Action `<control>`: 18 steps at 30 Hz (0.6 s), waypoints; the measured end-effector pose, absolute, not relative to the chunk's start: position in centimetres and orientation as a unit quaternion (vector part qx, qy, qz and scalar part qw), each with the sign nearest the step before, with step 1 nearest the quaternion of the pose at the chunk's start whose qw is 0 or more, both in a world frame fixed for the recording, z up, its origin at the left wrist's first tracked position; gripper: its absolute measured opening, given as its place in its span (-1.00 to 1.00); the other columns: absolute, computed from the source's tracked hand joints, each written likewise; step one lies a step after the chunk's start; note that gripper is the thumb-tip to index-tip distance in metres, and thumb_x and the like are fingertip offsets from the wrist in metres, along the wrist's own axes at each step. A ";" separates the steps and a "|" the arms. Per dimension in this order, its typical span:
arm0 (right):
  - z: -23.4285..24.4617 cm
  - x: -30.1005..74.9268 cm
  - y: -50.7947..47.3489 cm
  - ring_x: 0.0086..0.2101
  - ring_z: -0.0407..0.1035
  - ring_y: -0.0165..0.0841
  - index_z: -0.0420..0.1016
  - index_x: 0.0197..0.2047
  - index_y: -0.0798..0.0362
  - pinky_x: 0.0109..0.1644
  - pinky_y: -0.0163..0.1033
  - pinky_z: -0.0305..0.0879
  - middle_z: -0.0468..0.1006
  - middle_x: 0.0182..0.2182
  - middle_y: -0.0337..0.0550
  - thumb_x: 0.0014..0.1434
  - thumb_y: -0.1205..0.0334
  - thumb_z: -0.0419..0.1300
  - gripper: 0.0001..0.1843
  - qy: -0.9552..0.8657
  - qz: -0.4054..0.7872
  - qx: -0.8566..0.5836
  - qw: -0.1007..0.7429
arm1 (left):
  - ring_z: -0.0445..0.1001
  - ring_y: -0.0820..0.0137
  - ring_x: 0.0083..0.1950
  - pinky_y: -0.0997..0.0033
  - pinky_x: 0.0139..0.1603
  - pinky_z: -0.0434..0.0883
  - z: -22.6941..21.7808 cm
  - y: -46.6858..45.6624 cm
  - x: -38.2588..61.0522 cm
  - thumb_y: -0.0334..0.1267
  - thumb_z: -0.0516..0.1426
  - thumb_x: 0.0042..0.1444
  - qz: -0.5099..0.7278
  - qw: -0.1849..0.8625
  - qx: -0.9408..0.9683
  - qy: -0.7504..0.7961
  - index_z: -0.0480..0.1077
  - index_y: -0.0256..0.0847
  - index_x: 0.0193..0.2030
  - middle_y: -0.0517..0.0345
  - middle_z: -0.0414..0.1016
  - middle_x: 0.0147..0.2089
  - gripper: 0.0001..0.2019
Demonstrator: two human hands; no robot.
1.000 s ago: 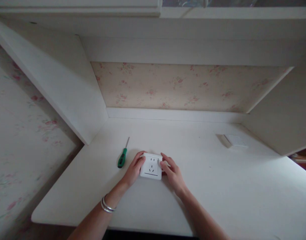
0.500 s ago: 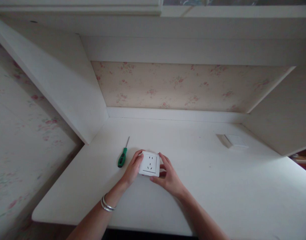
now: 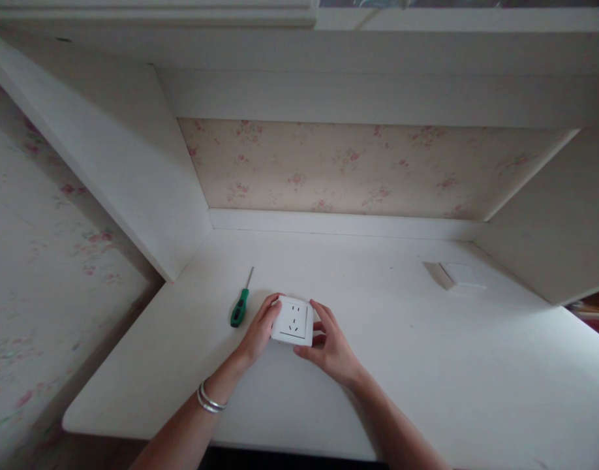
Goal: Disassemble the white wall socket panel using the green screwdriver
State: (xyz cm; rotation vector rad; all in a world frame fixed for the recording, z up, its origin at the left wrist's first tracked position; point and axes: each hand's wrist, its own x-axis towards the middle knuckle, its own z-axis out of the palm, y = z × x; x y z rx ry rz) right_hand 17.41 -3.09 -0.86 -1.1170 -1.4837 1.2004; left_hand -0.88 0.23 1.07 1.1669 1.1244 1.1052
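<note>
A square white wall socket with several dark slots faces up between my two hands, over the white desk top. My left hand grips its left side, thumb on the face near the upper left corner and fingers going behind the edge. My right hand is curved round the right side, its index finger at the upper right corner and its thumb by the lower edge. The underside of the socket is hidden. To the left of my left hand lies a screwdriver with a green and black handle, its metal shaft pointing away from me.
A flat white square piece rests at the right rear of the desk. White side panels enclose the desk left and right, and a cabinet overhangs it. Floral wallpaper covers the back wall.
Hardly anything differs. The socket's near edge seems tilted very slightly; both hands keep their places and the screwdriver lies where it was.
</note>
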 end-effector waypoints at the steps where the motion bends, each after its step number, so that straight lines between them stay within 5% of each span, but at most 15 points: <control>1: -0.8 17.4 -3.1 -0.16 0.37 -0.30 0.07 0.30 -0.18 -0.30 -0.21 0.48 -0.02 0.26 0.00 -0.14 0.17 0.41 -0.02 -0.599 0.487 -0.451 0.448 | 0.40 0.22 -0.01 0.32 -0.01 0.32 1.1 0.2 -0.9 0.04 0.03 0.18 0.469 0.556 0.494 0.476 0.30 -0.23 0.03 0.03 0.44 -0.04 -0.58; 18: -0.5 17.6 -3.1 -0.18 0.38 -0.31 0.09 0.29 -0.16 -0.29 -0.21 0.46 0.05 0.22 0.01 -0.09 0.13 0.39 -0.08 -0.596 0.492 -0.451 0.446 | 0.39 0.23 0.01 0.31 0.00 0.34 1.1 0.3 -0.9 0.02 0.01 0.23 0.479 0.570 0.500 0.443 0.32 -0.25 0.03 -0.01 0.41 0.02 -0.60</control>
